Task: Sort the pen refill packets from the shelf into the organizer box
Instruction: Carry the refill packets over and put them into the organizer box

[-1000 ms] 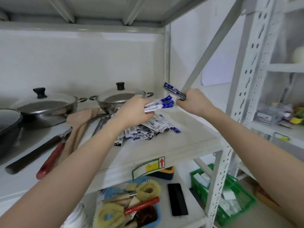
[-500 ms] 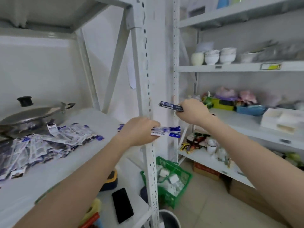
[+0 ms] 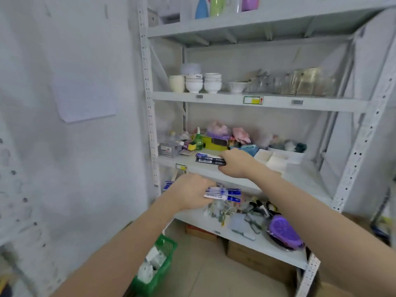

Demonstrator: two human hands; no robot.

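Observation:
My left hand (image 3: 190,192) grips a few white-and-blue pen refill packets (image 3: 224,193) that stick out to the right, held in front of the lower shelves. Higher up, my right hand (image 3: 235,162) grips dark blue refill packets (image 3: 209,159) that point left, just above the front edge of the middle shelf (image 3: 205,169). A white organizer box (image 3: 275,160) with open compartments sits on that middle shelf, right beside my right hand. The shelf with the packet pile is out of view.
White bowls (image 3: 194,82) and glass jars (image 3: 304,81) fill the upper shelf. Bottles and bags crowd the back of the middle shelf. Cables and a purple brush (image 3: 282,231) lie on the lower shelf. A green basket (image 3: 165,262) and cardboard boxes stand on the floor.
The view has swung right, away from the pots and the packet pile to the second rack. Both hands carried their packets along and now reach toward the middle shelf.

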